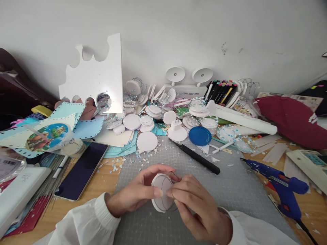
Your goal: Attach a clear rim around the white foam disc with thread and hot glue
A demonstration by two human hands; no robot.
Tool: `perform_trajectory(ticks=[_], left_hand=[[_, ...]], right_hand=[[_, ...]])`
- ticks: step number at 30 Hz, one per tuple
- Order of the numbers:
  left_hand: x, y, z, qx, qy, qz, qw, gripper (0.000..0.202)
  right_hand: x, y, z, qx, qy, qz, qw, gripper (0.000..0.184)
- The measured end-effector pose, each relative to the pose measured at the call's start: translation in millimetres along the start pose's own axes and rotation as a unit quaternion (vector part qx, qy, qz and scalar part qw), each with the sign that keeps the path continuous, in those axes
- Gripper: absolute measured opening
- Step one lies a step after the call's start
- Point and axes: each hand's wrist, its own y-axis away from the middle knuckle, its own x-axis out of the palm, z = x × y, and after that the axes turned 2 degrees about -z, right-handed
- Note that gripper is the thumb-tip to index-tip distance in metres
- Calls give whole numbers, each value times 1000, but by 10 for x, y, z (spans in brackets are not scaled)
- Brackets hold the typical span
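My left hand (143,187) grips a white round disc (162,195), thumb on its face and fingers behind its edge. A thin wire (163,207) loops across the disc and around its rim. At the disc's right side, the fingertips of my right hand (196,206) pinch together on the wire. Both hands are above the grey cutting mat (138,228). Beyond them a black pen-shaped knife (199,158) lies slantwise on the mat. More white discs (147,141) lie behind, some wrapped with blue-and-white beaded strands.
A blue glue gun (278,183) lies at right, near a maroon cap (288,119). To the left are a phone (81,170), a lidded cup (51,137) and thin wires (48,183). A cut white foam board (94,76) leans on the wall. Markers (222,92) stand behind.
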Motion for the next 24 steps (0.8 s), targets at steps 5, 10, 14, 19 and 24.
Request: perform_trajectory(ticks=[5,10,14,19,24], left_hand=[[-13,-12,-6,30,-17,1,999,54],[-32,9,11,26,-27,-3,999,58],[-35,13,13,20,-49,-23,998,53],[-12,-6,0,15,-32,-11,999,51],[3,-5,-7,13,-10,-7,1000,49]], right_hand=[[24,-11,-2,23,-15,-21,999,19],[40,1,6,43,-23,-36,998,20],[38,13,15,55,-31,-30,998,16],[56,35,5,83,-16,-28,996,17],[55,57,-8,25,-19,-10,999,22]])
